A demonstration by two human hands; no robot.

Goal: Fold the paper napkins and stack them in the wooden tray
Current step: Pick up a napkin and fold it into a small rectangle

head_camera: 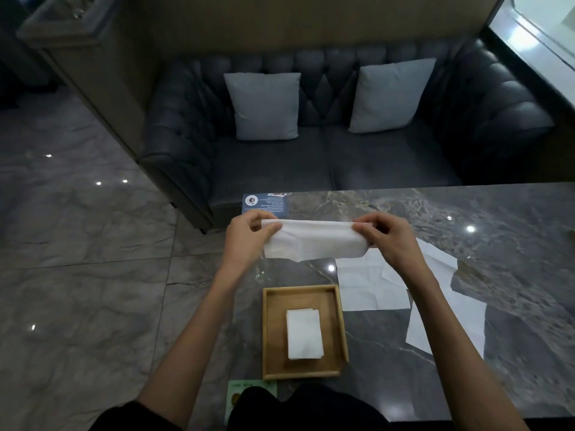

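The left hand [249, 234] is pinching one end of a white paper napkin [314, 241] between thumb and curled fingers, and the right hand [389, 237] is pinching the other end the same way, so the napkin is hanging stretched between them in the air. It is showing as a long band, apparently doubled along its top edge, with the lower edge sagging unevenly between the two hands. Judging by that sag, the paper is behaving as something very light, soft and limp, with no stiffness of its own, and it is probably going to tear if pulled hard; a gentle pinch at the corners, bringing end to end, is looking like the sensible hold. Below the hands and nearer the body, the wooden tray [268, 331] is sitting on the marble table [513, 244], with a small stack of folded napkins [304, 334] lying in its middle, apart from the walls. Below the right hand and out to its far side, several unfolded napkins [367, 290] are lying flat and overlapping on the table, showing square crease lines, not yet folded
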